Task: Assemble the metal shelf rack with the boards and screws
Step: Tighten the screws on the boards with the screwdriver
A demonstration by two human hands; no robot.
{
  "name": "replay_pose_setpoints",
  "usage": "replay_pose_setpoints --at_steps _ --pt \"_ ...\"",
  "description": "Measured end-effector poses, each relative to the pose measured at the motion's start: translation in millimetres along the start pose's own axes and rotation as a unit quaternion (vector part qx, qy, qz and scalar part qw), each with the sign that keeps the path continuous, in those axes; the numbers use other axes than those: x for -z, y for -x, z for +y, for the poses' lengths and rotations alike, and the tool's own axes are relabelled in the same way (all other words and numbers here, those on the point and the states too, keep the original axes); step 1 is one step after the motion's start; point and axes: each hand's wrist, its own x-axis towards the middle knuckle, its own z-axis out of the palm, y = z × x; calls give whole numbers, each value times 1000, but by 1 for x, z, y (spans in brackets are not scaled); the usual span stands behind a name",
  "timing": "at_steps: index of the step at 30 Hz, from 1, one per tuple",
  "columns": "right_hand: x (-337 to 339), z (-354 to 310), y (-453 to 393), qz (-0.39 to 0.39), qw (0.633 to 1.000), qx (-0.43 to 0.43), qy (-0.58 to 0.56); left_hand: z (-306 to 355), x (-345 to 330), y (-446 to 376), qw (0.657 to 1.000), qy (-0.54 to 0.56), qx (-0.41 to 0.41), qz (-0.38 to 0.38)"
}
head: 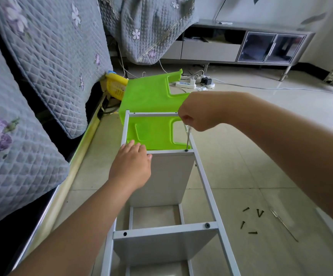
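Two white boards point(161, 176) in grey rack point(207, 188).

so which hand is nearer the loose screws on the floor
Right. The right hand grips the screwdriver on the rack's side nearest the loose screws; the left hand rests on the board's far-side edge.

Two boards point(162, 178) in the rack, five loose screws point(252, 232), one screwdriver point(187, 139)

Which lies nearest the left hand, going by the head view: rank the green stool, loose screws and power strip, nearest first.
1. green stool, just beyond the left hand.
2. loose screws, on the floor to the right.
3. power strip, far back by the cabinet.
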Motion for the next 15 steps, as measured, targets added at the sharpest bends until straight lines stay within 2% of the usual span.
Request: replay_pose_setpoints --at_steps 4,7,10,12,15 --pt "-6 4 -3 12 998 -62 -21 0 1 0 1000 7 2 1" --pt "-4 6 -3 -26 990 -119 -66 1 1 1 1000 17 9 -7" --pt "-6 14 5 -56 983 -152 -87 1 9 -1 990 133 39 0" --pt "-7 15 10 -18 987 -147 -69 -6 16 1 970 228 79 24" --pt "-11 7 17 94 986 -125 -53 -26 10 8 960 256 106 35"
